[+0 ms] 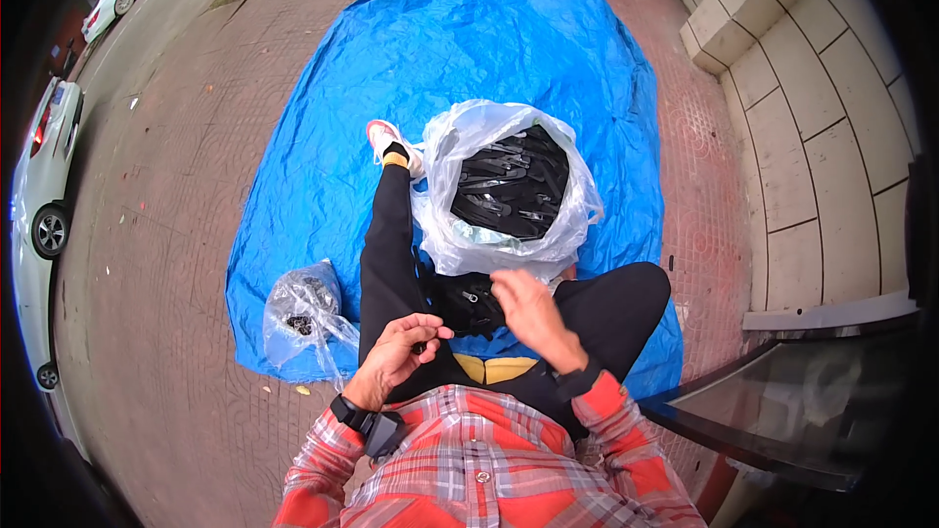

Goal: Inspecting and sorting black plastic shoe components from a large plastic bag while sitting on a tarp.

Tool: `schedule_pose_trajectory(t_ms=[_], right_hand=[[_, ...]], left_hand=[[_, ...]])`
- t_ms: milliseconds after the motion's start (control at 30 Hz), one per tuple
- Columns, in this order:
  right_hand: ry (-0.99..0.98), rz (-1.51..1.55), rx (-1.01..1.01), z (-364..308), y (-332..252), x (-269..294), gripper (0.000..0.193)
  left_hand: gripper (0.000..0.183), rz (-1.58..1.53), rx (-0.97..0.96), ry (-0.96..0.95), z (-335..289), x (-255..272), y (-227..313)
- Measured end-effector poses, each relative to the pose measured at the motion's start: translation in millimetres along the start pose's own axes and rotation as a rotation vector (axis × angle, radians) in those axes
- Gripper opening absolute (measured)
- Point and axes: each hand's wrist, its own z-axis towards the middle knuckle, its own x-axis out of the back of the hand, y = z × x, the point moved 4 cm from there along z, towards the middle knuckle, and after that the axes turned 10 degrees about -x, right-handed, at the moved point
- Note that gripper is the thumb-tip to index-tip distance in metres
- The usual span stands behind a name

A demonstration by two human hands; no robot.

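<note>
My left hand is closed in a pinch above my thigh, with a small black piece showing between its fingers. Over the right side of a pile of black pieces between my legs hovers my right hand, its fingers stretched out and slightly bent. A small silvery part shows in that pile. Just beyond stands a large white plastic bag, rolled open and filled with long, flat black pieces. Their exact kind is too small to tell.
A blue tarp lies under me on the paved ground. At my left is a small clear plastic bag with dark bits inside. A tiled wall and a dark-framed panel stand at right; cars are parked at left.
</note>
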Motion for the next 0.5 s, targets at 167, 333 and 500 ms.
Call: schedule_pose_trajectory(t_ms=[167,333,500], right_hand=[[0.189,-0.246,0.12,106.7,26.9,6.1,0.012],[0.041,-0.777,0.193,144.6,59.1,-46.2,0.015],[0.0,-0.978,0.12,145.4,65.0,-52.0,0.013]], left_hand=[[0.019,-0.075,-0.013,-0.058,-3.4,1.3,2.8],[0.017,-0.093,-0.055,0.027,-13.2,-8.4,14.2],[0.023,-0.175,-0.077,0.025,-10.5,-12.0,18.0]])
